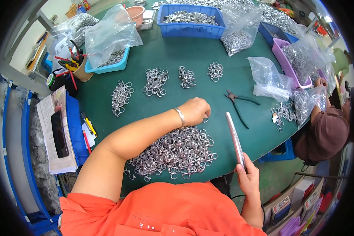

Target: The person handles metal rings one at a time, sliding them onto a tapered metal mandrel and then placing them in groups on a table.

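Note:
My left hand (196, 112), with a silver bangle at the wrist, reaches over the green table and pinches a small silver ring (205, 119). Below that hand spreads a large heap of silver rings (177, 151), partly hidden by my forearm. My right hand (248, 176) is closed round the lower end of a ring mandrel (235, 137), a slim tapered silver stick with marks along it, tilted upward at the table's near edge. Beyond my left hand lie several smaller ring piles, among them one at the left (122, 97) and one toward the middle (156, 82).
Green-handled pliers (240, 106) lie right of my left hand. A blue bin (190, 26) of metal parts, a turquoise tray (110, 67) and a purple bin (289, 65) line the table. A phone (59, 134) rests at left. Another person (322, 133) sits at right.

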Demonstrator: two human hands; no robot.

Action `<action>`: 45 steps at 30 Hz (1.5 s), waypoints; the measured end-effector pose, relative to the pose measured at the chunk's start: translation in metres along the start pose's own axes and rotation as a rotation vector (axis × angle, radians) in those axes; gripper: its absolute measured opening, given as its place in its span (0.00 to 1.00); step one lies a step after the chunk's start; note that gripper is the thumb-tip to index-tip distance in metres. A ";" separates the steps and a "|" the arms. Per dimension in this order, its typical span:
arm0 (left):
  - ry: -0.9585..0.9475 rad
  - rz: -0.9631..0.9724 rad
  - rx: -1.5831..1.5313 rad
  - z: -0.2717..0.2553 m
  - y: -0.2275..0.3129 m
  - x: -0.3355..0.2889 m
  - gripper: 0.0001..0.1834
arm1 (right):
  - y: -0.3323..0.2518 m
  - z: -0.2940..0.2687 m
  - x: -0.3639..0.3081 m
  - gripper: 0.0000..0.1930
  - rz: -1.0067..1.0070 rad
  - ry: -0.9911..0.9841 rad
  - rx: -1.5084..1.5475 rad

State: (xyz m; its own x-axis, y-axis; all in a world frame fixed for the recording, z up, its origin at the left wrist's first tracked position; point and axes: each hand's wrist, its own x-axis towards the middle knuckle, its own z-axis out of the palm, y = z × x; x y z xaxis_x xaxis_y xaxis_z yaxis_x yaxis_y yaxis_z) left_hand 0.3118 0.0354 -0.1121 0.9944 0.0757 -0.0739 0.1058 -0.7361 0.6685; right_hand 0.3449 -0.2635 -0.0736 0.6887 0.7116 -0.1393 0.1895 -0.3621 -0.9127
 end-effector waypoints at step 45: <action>0.433 0.111 -0.537 0.008 0.072 -0.122 0.08 | -0.037 0.077 0.041 0.25 0.024 -0.251 0.838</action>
State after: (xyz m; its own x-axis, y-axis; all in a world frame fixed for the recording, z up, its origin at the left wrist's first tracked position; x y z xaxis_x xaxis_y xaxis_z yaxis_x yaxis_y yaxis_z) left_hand 0.1985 -0.0325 -0.0607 0.8998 0.3627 0.2426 -0.1198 -0.3293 0.9366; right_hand 0.3124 -0.1751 -0.0751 0.4929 0.8567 -0.1521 -0.4678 0.1135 -0.8765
